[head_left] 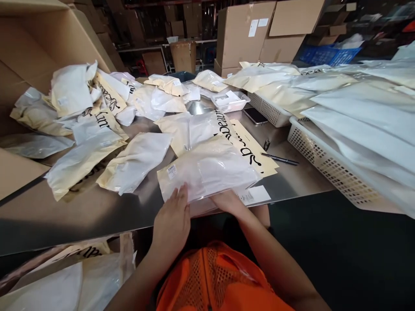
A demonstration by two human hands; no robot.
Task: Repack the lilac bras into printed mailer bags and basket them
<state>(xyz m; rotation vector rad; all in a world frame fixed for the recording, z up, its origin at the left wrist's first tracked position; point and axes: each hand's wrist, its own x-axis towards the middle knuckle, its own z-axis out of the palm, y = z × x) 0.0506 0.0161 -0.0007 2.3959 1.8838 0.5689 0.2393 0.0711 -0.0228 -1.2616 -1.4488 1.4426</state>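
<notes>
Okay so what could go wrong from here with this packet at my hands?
The labelled packet lies close to the front edge of the table, so it might slide off if pulled. The white slip beside your right hand could be brushed over that edge too. The loose pen might roll if bumped.

a cream, plastic-wrapped packet (214, 167) lies label-up near the table's (113, 211) edge.

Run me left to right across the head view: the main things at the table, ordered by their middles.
Open cardboard box → wrinkled pale bag → barcode-labelled bag → phone → black pen → large perforated white basket.
</notes>
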